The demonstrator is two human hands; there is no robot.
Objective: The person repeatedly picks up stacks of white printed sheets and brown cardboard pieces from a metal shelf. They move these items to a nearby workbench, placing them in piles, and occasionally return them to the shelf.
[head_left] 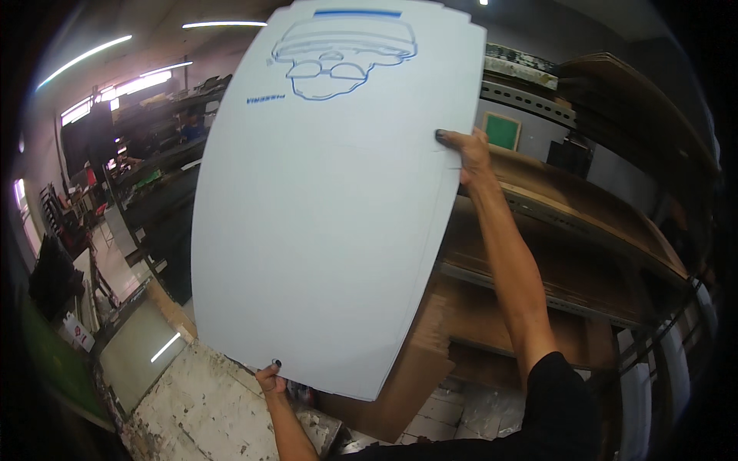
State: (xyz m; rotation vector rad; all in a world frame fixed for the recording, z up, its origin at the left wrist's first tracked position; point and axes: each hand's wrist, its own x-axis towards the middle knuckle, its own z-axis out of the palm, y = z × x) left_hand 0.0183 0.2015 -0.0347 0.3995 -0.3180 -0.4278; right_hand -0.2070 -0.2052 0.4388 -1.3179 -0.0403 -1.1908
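Note:
A large white sheet of board (323, 223), with a blue line drawing and a blue bar printed near its upper end, is held up tilted in front of me. Its right edge shows more than one layer, so it may be a few sheets together. My right hand (470, 156) grips the upper right edge, thumb on the face and fingers behind. At the lower left edge my left hand (270, 379) pinches the board, its thumb on the front. The fingers behind the board are hidden from view.
Shelves (569, 207) with wooden boards stand to the right. Brown cardboard (407, 376) leans below the white board. A paint-spotted worktable (200, 399) lies at lower left, beside a glossy pale panel (138, 353). Dark racks (165, 207) stand farther left. A green-faced frame (502, 131) sits by the shelves.

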